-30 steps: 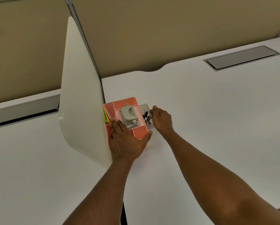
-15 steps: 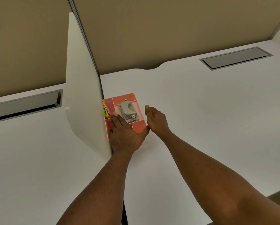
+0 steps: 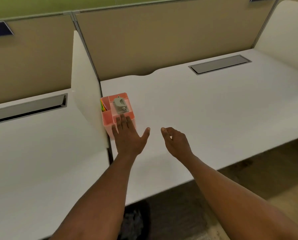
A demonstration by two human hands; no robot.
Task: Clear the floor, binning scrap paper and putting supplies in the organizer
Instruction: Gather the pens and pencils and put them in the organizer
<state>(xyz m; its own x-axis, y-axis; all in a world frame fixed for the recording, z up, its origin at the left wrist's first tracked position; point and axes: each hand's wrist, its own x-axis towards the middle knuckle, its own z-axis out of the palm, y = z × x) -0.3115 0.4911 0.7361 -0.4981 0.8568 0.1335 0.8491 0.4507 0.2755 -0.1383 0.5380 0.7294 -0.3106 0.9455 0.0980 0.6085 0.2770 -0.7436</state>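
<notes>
A pink organizer [image 3: 108, 116] stands on the white desk [image 3: 205, 110] against the white side divider [image 3: 84, 90]. A grey hole punch [image 3: 120, 105] lies in its top compartment, and coloured paper slips [image 3: 102, 105] stick up in the left slot. My left hand [image 3: 129, 135] hovers over the organizer's near edge with fingers straight and thumb spread, holding nothing. My right hand [image 3: 175, 141] floats above the desk to the right of the organizer, its fingers loosely curled and empty.
A grey cable tray lid [image 3: 219, 64] is set into the desk at the back right. Tan partition panels [image 3: 162, 40] close the back. A dark bin [image 3: 136, 220] with crumpled stuff inside shows on the floor under the desk's front edge.
The organizer's side drawer with binder clips was pushed shut. Both hands have since drawn back from the organizer, and the view has pulled away and upward.
</notes>
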